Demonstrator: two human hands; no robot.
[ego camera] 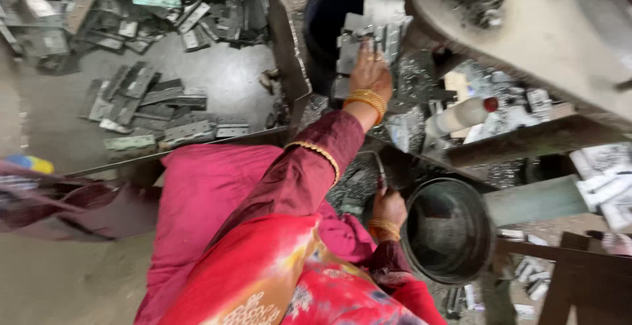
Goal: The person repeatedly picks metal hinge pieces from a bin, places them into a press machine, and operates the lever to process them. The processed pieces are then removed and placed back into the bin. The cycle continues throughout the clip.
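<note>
My left hand (370, 68), gold bangles at the wrist, reaches forward and grips a stack of flat grey metal hinge plates (365, 32). It holds them over the rim of a dark round bucket (324, 19). My right hand (388, 206), also with bangles, is close to my body. Its fingers are closed around a thin dark metal bar (380, 170), right beside a round grey metal bucket (487, 236). My maroon sleeve and red and pink clothing fill the lower middle of the view.
Several more hinge plates (145, 104) lie on the grey floor at left, behind a metal frame rail (289, 55). A white bottle with a red cap (461, 115) lies among metal scraps. A large grey machine body (546, 32) fills the upper right.
</note>
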